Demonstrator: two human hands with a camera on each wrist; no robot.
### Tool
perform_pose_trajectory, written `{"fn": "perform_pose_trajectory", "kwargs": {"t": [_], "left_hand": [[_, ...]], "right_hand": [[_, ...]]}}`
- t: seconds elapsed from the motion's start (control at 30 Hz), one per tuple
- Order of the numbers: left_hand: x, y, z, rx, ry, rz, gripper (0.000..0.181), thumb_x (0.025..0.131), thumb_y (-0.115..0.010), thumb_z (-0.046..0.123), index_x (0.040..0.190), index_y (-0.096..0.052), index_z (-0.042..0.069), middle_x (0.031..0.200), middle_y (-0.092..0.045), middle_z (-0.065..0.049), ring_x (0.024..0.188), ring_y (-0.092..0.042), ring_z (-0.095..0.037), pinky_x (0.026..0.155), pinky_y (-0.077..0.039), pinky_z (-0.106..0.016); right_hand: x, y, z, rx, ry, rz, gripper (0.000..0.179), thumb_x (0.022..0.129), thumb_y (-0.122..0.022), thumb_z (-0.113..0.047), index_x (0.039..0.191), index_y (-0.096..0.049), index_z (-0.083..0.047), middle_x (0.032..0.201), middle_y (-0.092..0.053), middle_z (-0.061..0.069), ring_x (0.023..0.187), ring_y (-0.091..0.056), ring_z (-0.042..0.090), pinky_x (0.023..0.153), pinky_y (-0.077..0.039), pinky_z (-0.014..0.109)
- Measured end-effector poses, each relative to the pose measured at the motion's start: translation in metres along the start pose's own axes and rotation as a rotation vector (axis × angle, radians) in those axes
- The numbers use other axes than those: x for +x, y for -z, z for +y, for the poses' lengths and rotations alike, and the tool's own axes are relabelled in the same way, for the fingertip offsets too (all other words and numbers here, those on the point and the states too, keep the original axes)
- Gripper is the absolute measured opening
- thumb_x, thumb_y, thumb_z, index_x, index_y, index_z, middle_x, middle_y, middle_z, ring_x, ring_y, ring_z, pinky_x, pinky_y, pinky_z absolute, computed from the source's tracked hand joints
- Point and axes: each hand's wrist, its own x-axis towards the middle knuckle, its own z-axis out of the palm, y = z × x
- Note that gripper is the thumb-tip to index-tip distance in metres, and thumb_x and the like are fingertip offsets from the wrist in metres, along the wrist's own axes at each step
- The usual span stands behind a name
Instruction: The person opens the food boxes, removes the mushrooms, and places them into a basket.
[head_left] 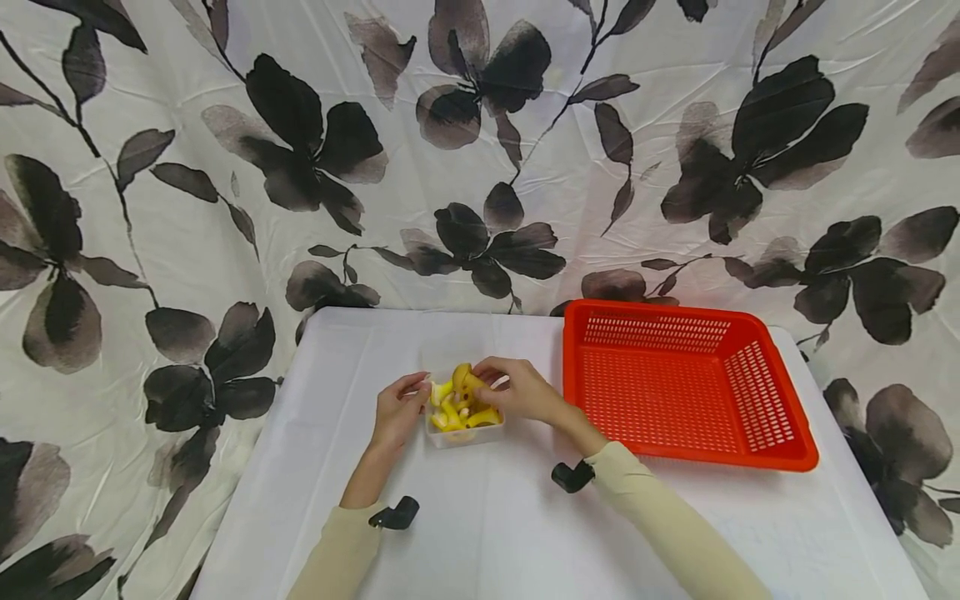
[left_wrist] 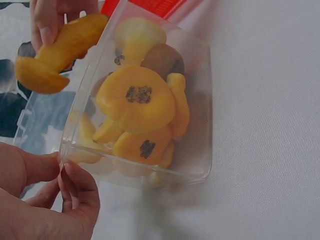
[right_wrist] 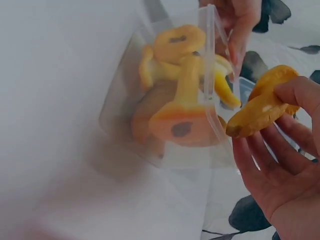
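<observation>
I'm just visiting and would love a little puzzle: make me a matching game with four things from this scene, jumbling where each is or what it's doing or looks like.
1. Left hand
2. Right hand
3. Basket
4. Container

A. Red and perforated
B. Pinches the rim of a box
C. Clear, with yellow pieces inside
D. Holds one mushroom-shaped piece

Pairs: 1-B, 2-D, 3-A, 4-C

Both sleeves are plain cream. Small black cameras sit at the left's three o'clock, the right's eight.
</observation>
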Motion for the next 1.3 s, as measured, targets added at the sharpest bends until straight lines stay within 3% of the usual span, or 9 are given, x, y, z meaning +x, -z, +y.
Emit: {"fn": "perform_pose_trajectory", "kwargs": {"t": [0.57,0.73,1.07,1.3], "left_hand": [[0.003,-0.001,-0.004,0.045,-0.009,0.011,0.032,0.102,-0.065,0.01,0.131,-0.065,-0.003,0.116,-0.059,-0.018,0.086,-0.058,-0.016,0.065,-0.049,-0.015],[0.003,-0.002,-0.004,0.031,-0.026,0.014,0.031,0.101,-0.066,0.008,0.13,-0.066,-0.003,0.112,-0.06,-0.016,0.083,-0.058,-0.014,0.065,-0.05,-0.016],[0.003,-0.001,-0.006,0.019,-0.044,0.021,0.031,0.1,-0.066,0.007,0.128,-0.067,-0.004,0.109,-0.062,-0.016,0.081,-0.057,-0.014,0.064,-0.05,-0.016],[0.001,0.0,-0.006,0.025,-0.037,0.018,0.031,0.1,-0.066,0.009,0.129,-0.067,-0.004,0.111,-0.061,-0.017,0.083,-0.058,-0.015,0.065,-0.05,-0.016]], "right_hand": [[-0.028,0.037,0.006,0.236,-0.242,0.11,0.037,0.099,-0.07,-0.024,0.128,-0.065,-0.002,0.122,-0.069,0.011,0.115,-0.065,0.028,0.1,-0.053,0.042],[-0.037,0.05,0.007,0.283,-0.298,0.146,0.044,0.099,-0.072,-0.028,0.131,-0.063,-0.001,0.123,-0.068,0.014,0.114,-0.066,0.028,0.098,-0.055,0.039],[-0.059,0.075,0.012,0.346,-0.344,0.234,0.046,0.099,-0.071,-0.027,0.134,-0.061,0.001,0.127,-0.065,0.019,0.113,-0.065,0.028,0.092,-0.057,0.035],[-0.075,0.092,0.024,0.375,-0.36,0.31,0.047,0.101,-0.069,-0.027,0.136,-0.058,0.003,0.128,-0.063,0.02,0.107,-0.066,0.02,0.089,-0.058,0.031]]}}
